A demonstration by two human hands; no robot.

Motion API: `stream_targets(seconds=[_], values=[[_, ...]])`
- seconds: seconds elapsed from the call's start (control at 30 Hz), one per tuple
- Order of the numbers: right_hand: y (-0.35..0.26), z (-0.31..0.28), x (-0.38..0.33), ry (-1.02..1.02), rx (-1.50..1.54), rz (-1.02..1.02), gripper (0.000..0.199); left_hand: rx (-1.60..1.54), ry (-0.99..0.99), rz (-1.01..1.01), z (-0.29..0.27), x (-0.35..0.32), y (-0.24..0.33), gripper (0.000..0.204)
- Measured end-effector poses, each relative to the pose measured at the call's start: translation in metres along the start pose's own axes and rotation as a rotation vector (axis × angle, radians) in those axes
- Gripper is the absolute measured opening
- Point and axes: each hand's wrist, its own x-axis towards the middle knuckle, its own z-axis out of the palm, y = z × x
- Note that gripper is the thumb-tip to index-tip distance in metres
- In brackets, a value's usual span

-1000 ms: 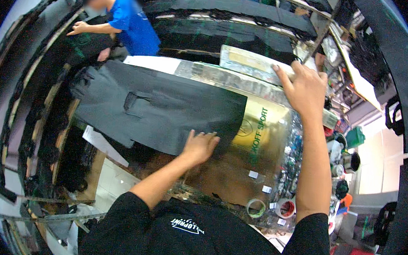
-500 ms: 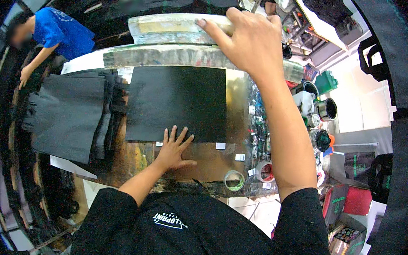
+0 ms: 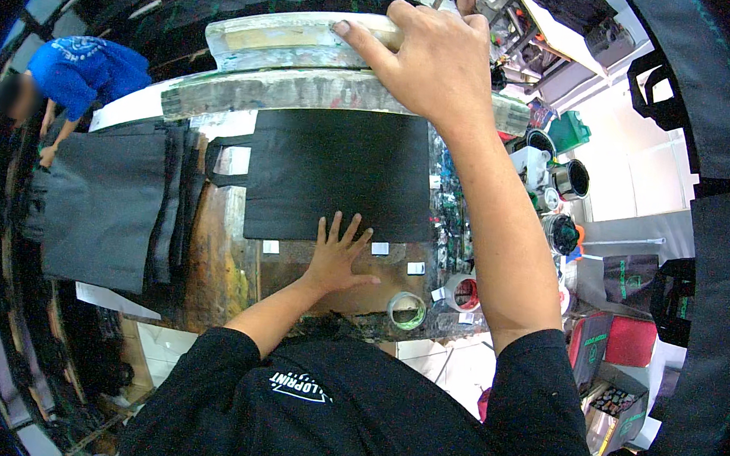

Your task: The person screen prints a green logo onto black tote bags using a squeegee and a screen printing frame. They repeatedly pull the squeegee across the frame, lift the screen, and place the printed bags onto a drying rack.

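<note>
A black fabric tote bag (image 3: 340, 174) lies flat on the worn table, its handle loop (image 3: 224, 166) toward the left. My left hand (image 3: 341, 256) rests with fingers spread on the bag's near edge; the thumb and palm lie over the table. Higher up, my right hand (image 3: 438, 65) is wrapped round the right part of a long pale bar (image 3: 290, 37), thumb on its near side; its fingertips are hidden behind it. Just under the bar runs the stained edge of a frame (image 3: 307, 91), raised beyond the bag.
A stack of black bags (image 3: 102, 205) stands at the left, with a co-worker in blue (image 3: 91, 78) reaching to its far side. Tape rolls (image 3: 407, 311) and small white tabs (image 3: 380, 248) lie near the front. Paint tins (image 3: 570, 178) line the right side.
The bag and my left hand have shifted right across the table, and the bag's handle now shows. My right hand keeps its hold on the bar. The co-worker has bent lower.
</note>
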Motion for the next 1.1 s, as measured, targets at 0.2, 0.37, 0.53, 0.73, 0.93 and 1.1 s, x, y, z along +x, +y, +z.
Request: stream_targets(seconds=[0.2,0.37,0.53,0.73,0.93,1.1], values=[[-0.003,0.001,-0.003,0.009,-0.015,-0.007,0.073,-0.031,0.076,0.047,0.005,-0.011,0.001,0.118],[-0.004,-0.004,-0.006,-0.041,-0.043,-0.01,0.072,-0.014,0.033,0.048,0.003,-0.026,0.008,0.121],[-0.007,-0.009,-0.008,0.0,-0.038,-0.012,0.069,-0.195,-0.142,-0.108,-0.062,-0.023,0.007,0.117],[-0.022,-0.008,-0.054,-0.037,-0.025,0.012,0.056,-1.653,0.641,-0.175,-0.217,-0.039,-0.035,0.085],[-0.052,0.003,-0.179,-0.438,0.057,0.002,0.047,-1.982,0.386,-0.578,-0.201,-0.113,-0.043,0.142],[-0.046,0.068,-0.243,-0.616,0.053,0.044,0.057,-1.989,0.351,-0.898,-0.099,-0.129,-0.055,0.126]])
